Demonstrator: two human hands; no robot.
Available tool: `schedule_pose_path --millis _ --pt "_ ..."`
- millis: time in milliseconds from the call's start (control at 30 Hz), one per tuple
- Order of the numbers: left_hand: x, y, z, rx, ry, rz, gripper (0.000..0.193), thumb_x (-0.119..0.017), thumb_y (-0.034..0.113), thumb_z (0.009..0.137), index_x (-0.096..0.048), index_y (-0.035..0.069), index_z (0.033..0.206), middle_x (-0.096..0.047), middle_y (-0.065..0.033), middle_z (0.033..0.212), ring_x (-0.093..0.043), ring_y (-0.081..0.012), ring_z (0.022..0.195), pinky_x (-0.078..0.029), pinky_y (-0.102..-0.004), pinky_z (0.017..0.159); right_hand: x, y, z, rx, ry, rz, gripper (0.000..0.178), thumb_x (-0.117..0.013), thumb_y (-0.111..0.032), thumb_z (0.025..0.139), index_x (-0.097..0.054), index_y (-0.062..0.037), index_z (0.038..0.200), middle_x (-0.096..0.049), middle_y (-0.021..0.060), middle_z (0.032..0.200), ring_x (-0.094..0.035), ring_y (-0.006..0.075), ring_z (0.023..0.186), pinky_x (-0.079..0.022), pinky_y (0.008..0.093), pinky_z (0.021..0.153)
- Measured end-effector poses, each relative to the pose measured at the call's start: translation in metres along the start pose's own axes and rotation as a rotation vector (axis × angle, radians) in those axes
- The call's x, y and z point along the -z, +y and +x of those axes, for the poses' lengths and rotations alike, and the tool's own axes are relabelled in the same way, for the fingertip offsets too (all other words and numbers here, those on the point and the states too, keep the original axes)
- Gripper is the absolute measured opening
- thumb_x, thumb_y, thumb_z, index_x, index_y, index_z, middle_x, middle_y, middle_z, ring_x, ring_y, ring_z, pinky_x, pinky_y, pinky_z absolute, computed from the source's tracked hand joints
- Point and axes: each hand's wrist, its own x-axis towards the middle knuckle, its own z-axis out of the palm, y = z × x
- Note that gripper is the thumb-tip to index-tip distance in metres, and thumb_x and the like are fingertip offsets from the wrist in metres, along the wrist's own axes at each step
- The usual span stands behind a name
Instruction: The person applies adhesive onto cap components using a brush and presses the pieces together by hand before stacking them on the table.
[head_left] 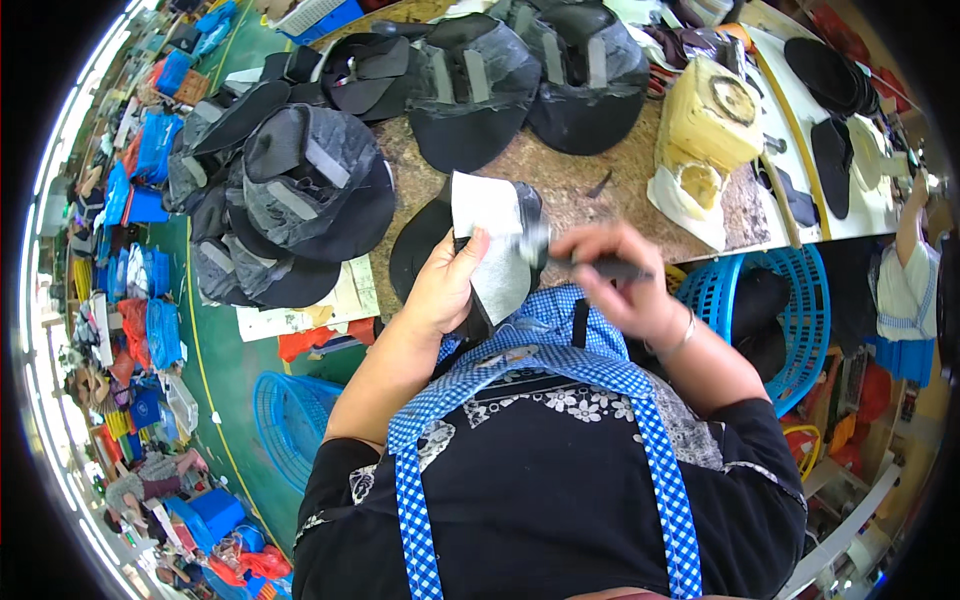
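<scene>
My left hand point(452, 280) grips a black shoe upper point(415, 245) by its near edge, thumb on top. A white lining piece point(487, 205) lies over the upper's middle, partly folded up at the far end. My right hand point(625, 275) is closed round the dark handle of a brush point(612, 267). The brush's pale head touches or hovers just over the lining's right edge; motion blur hides which. Similar black uppers with grey strips are piled on the bench, one stack point(310, 170) to the left and others point(470, 90) at the far side.
A yellow, glue-crusted plastic container point(710, 110) with a cut opening stands on the brown worktop point(570, 190) at the right. Black sole-shaped pieces point(830, 165) lie beyond it. Blue plastic baskets point(805, 330) stand below the bench at right, and another point(290, 415) at left on the green floor.
</scene>
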Motion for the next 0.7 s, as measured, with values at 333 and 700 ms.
schedule_pose_path --millis 333,700 --pt "0.0 0.006 0.007 -0.005 0.013 -0.108 0.039 -0.045 0.027 0.09 -0.038 0.004 0.12 -0.052 -0.0079 0.111 -0.052 -0.0177 0.1 -0.042 -0.0329 0.085 -0.014 -0.003 0.005 0.18 0.037 -0.169 0.016 -0.064 -0.003 0.071 -0.051 -0.0023 0.081 -0.062 0.0106 0.084 -0.062 0.0194 0.078 -0.049 0.029 0.068" --pt "0.006 0.008 0.022 -0.017 0.147 -0.128 0.045 -0.053 0.024 0.085 -0.036 0.004 0.123 -0.052 -0.009 0.108 -0.052 -0.0184 0.1 -0.042 -0.0319 0.085 -0.001 0.002 -0.02 -0.161 0.088 0.187 0.005 -0.05 -0.003 0.082 -0.046 -0.003 0.08 -0.061 0.0134 0.082 -0.055 0.0119 0.061 -0.045 0.0224 0.058"
